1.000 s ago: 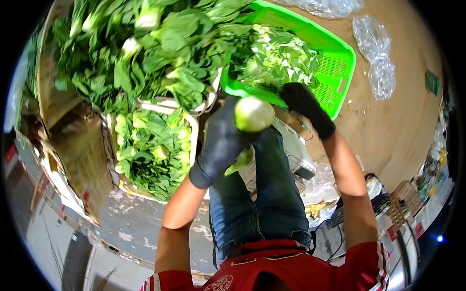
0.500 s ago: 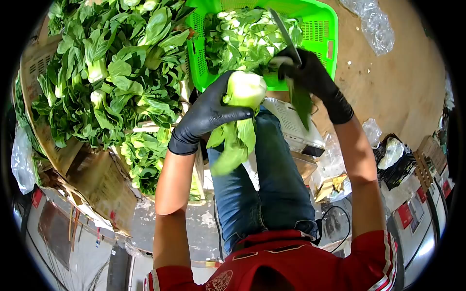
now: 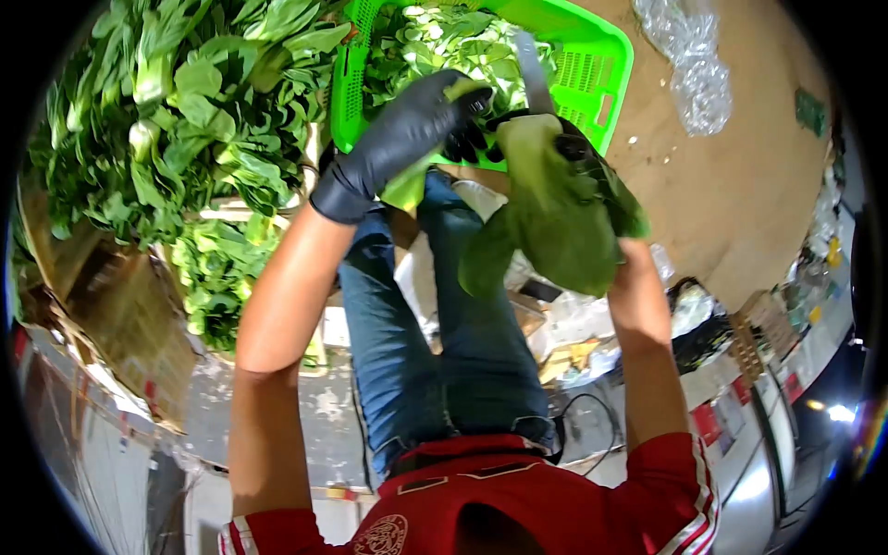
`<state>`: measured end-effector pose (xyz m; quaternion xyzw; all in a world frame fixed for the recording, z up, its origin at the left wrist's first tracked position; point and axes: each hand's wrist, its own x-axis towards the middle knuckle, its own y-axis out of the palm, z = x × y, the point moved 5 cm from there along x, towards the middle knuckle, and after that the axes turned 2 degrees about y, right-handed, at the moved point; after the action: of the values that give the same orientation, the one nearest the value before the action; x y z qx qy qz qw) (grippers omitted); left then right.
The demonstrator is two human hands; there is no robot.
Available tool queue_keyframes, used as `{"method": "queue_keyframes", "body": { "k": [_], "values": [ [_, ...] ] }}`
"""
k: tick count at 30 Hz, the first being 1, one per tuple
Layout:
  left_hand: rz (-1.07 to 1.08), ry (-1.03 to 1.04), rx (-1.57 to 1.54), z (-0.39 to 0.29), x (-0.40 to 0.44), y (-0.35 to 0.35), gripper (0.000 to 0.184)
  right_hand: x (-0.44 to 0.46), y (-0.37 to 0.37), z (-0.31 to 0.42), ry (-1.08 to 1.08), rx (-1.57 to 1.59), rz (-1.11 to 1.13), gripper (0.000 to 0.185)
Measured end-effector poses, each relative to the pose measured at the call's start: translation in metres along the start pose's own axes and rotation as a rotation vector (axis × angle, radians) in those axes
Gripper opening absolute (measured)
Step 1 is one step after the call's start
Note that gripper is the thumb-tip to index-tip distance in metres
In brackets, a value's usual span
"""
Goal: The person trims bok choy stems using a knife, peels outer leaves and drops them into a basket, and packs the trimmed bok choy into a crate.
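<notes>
My left hand (image 3: 414, 125), in a black glove, is closed round a bok choy; a light green leaf (image 3: 405, 189) hangs below the palm and a pale bit shows at the fingertips. The rest of it is hidden by the glove. Close on its right, my right hand (image 3: 581, 148), also gloved, grips a knife (image 3: 534, 74) with the blade pointing up and away. Large loose bok choy leaves (image 3: 555, 227) are held in that same hand and droop over the wrist. Both hands are at the near edge of a green plastic basket (image 3: 615, 79) containing cut bok choy pieces (image 3: 444, 46).
A big heap of whole bok choy (image 3: 176, 111) is piled at the left. More greens (image 3: 222, 268) lie in a lower crate beside my legs. Clear plastic wrap (image 3: 698, 88) lies on the brown floor at right. A torn cardboard sheet (image 3: 120, 305) stands at lower left.
The left hand has turned over, so the white bok choy base no longer shows. My right hand has come lower and closer to it, now with larger leaves in it. The view has shifted slightly.
</notes>
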<state>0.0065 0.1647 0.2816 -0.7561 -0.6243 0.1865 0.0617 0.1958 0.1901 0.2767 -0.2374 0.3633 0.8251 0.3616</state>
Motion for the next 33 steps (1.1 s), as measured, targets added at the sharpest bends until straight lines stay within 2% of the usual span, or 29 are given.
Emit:
{"method": "queue_keyframes", "body": {
  "k": [2, 3, 4, 6, 7, 8, 9, 10, 11, 12, 13, 14, 16, 17, 18, 19, 20, 21, 22, 23, 26, 28, 30, 33],
  "values": [
    [-0.058, -0.124, -0.050, 0.023, 0.006, -0.012, 0.069, -0.010, 0.001, -0.003, -0.007, 0.204, -0.081, 0.045],
    [-0.305, 0.049, 0.185, 0.036, 0.000, -0.018, 0.070, -0.015, 0.003, -0.006, -0.016, 0.266, -0.145, 0.044],
    [-0.363, 0.029, 0.170, 0.030, -0.008, -0.032, 0.070, -0.015, 0.004, -0.008, -0.028, 0.308, -0.213, 0.044],
    [-0.444, -0.013, 0.020, 0.045, -0.047, -0.057, 0.066, -0.010, 0.013, -0.014, -0.033, 0.335, -0.322, 0.042],
    [-0.447, -0.189, -0.278, 0.060, -0.076, -0.062, 0.059, -0.004, 0.021, -0.016, -0.011, 0.302, -0.343, 0.042],
    [-0.526, -0.261, -0.391, 0.073, -0.114, -0.072, 0.052, 0.006, 0.037, -0.016, 0.035, 0.234, -0.322, 0.041],
    [-0.631, -0.300, -0.391, 0.082, -0.157, -0.078, 0.046, 0.019, 0.058, -0.017, 0.096, 0.151, -0.268, 0.041],
    [-0.759, -0.356, -0.387, 0.092, -0.200, -0.083, 0.040, 0.044, 0.076, -0.025, 0.185, 0.033, -0.085, 0.033],
    [-0.843, -0.425, -0.332, 0.104, -0.251, -0.092, 0.036, 0.060, 0.117, -0.029, 0.233, -0.056, -0.032, 0.031],
    [-0.899, -0.540, -0.420, 0.114, -0.296, -0.096, 0.033, 0.070, 0.150, -0.029, 0.259, -0.154, 0.003, 0.029],
    [-1.035, -0.543, -0.488, 0.131, -0.347, -0.093, 0.029, 0.090, 0.168, -0.035, 0.248, -0.190, 0.004, 0.026],
    [-1.119, -0.596, -0.426, 0.146, -0.397, -0.095, 0.026, 0.108, 0.187, -0.042, 0.238, -0.226, -0.003, 0.023],
    [-1.310, -0.726, -0.395, 0.159, -0.483, -0.105, 0.025, 0.125, 0.264, -0.023, -0.035, -0.430, 0.161, 0.028],
    [-1.412, -0.706, -0.371, 0.180, -0.530, -0.106, 0.025, 0.133, 0.302, -0.013, -0.183, -0.516, 0.222, 0.030],
    [-1.507, -0.675, -0.344, 0.200, -0.571, -0.107, 0.025, 0.140, 0.331, -0.009, -0.074, -0.259, 0.347, 0.033],
    [-1.407, -0.922, 0.092, 0.194, -0.598, -0.127, 0.025, 0.144, 0.356, 0.001, 0.032, -0.014, 0.446, 0.036],
    [-1.472, -0.912, 0.225, 0.255, -0.655, -0.119, 0.025, 0.163, 0.359, 0.006, 0.058, 0.116, 0.525, 0.039],
    [-1.530, -0.849, 0.159, 0.288, -0.689, -0.136, 0.023, 0.182, 0.361, 0.011, 0.094, 0.244, 0.602, 0.041],
    [-1.572, -0.796, 0.092, 0.307, -0.692, -0.147, 0.021, 0.220, 0.338, 0.007, 0.084, 0.284, 0.673, 0.042],
    [-1.605, -0.712, 0.046, 0.286, -0.658, -0.171, 0.019, 0.219, 0.363, 0.006, 0.065, 0.262, 0.625, 0.039],
    [-1.593, -0.394, 0.027, 0.161, -0.558, -0.247, 0.018, 0.155, 0.482, -0.009, 0.052, 0.014, 0.350, 0.028],
    [-1.462, -0.148, 0.328, 0.078, -0.512, -0.276, 0.023, 0.162, 0.490, -0.030, 0.098, -0.079, 0.260, 0.025],
    [-1.371, 0.105, 0.270, 0.036, -0.480, -0.295, 0.030, 0.180, 0.482, -0.050, 0.192, -0.088, 0.241, 0.027],
    [-1.216, 0.001, 0.196, 0.029, -0.453, -0.306, 0.034, 0.181, 0.490, -0.062, 0.236, -0.077, 0.200, 0.028]
  ]
}}
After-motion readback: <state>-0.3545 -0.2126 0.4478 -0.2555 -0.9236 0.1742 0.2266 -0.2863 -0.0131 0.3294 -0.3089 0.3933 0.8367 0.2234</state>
